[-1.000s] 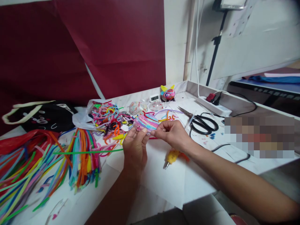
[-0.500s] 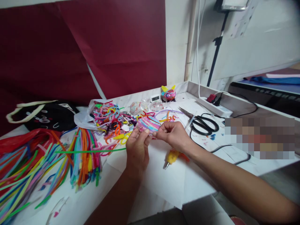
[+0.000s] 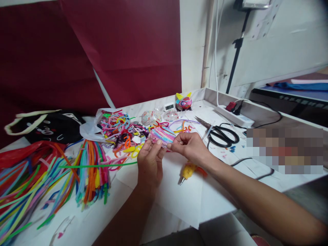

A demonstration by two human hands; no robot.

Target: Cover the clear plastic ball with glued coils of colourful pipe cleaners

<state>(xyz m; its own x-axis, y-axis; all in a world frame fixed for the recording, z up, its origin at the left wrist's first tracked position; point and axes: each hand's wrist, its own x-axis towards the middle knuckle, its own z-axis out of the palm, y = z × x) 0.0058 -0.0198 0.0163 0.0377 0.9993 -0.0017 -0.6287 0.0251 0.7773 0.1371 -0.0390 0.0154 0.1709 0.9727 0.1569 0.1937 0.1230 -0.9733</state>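
Observation:
Between my hands, above the white paper, is a rounded craft piece (image 3: 164, 134) striped in pink, blue, purple and cream fuzzy pipe cleaners. My left hand (image 3: 151, 153) grips its lower left side, thumb on top. On its right edge, the fingers of my right hand (image 3: 188, 145) are pinched together; the exact spot they hold is hidden. Below my right hand lies a yellow glue gun (image 3: 188, 172) with a metal nozzle, partly covered by my forearm. Black-handled scissors (image 3: 221, 135) rest open to the right. A green pipe cleaner (image 3: 102, 166) runs up to my left hand.
Bundles of long pipe cleaners (image 3: 93, 171) spread over the table's left side, near a black bag (image 3: 51, 128). Cut scraps (image 3: 116, 124) pile up behind my hands. At the back stand a small digital clock (image 3: 169, 107) and a colourful eared figure (image 3: 184, 101). A power strip (image 3: 234, 117) trails cables at right.
Both hands keep almost the same grip on the striped piece. The whole view has shifted very slightly; nothing on the table has visibly moved.

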